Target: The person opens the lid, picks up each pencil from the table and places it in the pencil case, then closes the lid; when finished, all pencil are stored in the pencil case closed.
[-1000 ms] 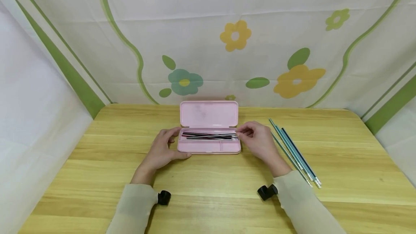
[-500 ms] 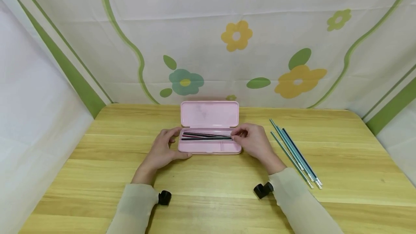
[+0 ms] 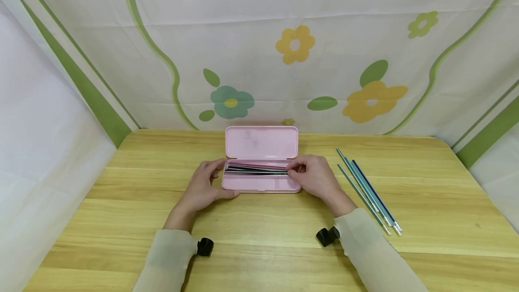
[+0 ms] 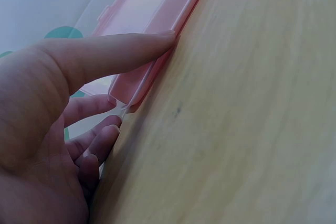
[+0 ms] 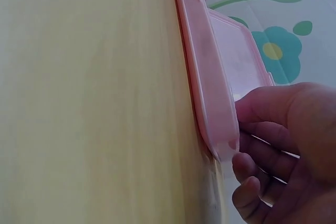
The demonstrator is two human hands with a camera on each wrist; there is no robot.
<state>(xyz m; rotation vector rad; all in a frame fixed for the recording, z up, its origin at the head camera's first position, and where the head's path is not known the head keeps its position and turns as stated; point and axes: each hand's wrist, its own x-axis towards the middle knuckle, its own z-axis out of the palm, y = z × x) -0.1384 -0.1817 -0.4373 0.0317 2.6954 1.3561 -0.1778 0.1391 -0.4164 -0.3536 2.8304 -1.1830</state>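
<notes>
A pink pencil case (image 3: pixel 249 184) stands with its lid (image 3: pixel 261 142) raised toward the back. Dark pencils (image 3: pixel 253 170) lie lengthwise in its rear compartment, a pinkish one among them. My left hand (image 3: pixel 199 185) holds the case by its left end, thumb along the front wall and the other fingers around the end, as the left wrist view confirms. At the right end, my right hand (image 3: pixel 317 177) reaches over the rim and pinches the pencils' near ends between thumb and forefinger. Its fingertips cover those ends, and in the right wrist view the case wall (image 5: pixel 210 72) hides the pencils.
Several loose teal and blue pencils (image 3: pixel 362 186) with white eraser ends lie slantwise on the wooden table (image 3: pixel 259 247), right of my right hand. A white cloth (image 3: pixel 251 48) printed with flowers hangs behind the table's back edge. Black wrist cameras (image 3: pixel 205 247) sit at both cuffs.
My right hand has moved a little left, from the case's right rim to over its inside. The pencils have shifted left and lie closer together. The left hand has stayed in place.
</notes>
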